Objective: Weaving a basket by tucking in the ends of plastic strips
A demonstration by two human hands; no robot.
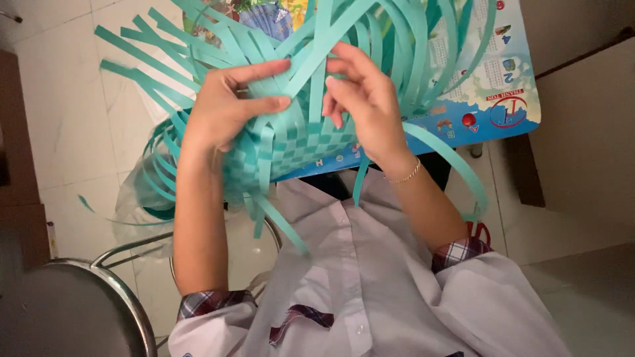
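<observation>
**Two hands at a half-woven mat of teal paper strips**

Far left, low: a round metal stool point(79, 304) on a pale tiled floor point(59, 112). Beside it, a clear plastic bag point(142, 192) holding more teal strips.

Left hand point(225, 109): fingers partly extended, not spread wide. Index and middle fingers reach rightward across the loose strips, thumb side hidden behind the paper. It grips the left edge of the woven paper piece point(297, 142), fingers lying flat on top of the strips.

Centre: the woven piece is held up in front of the chest, above the lap, with its checkered woven patch at the bottom and many loose strips point(198, 39) fanning up and outward.

Right hand point(367, 102): fingers curled loosely, fingertips touching an upright strip near the middle of the weave. Whether it truly pinches that strip, I cannot tell. Thin bracelet point(405, 176) at the wrist.

Right, behind: a colourful printed small table point(489, 99), partly covered by strips.
</observation>
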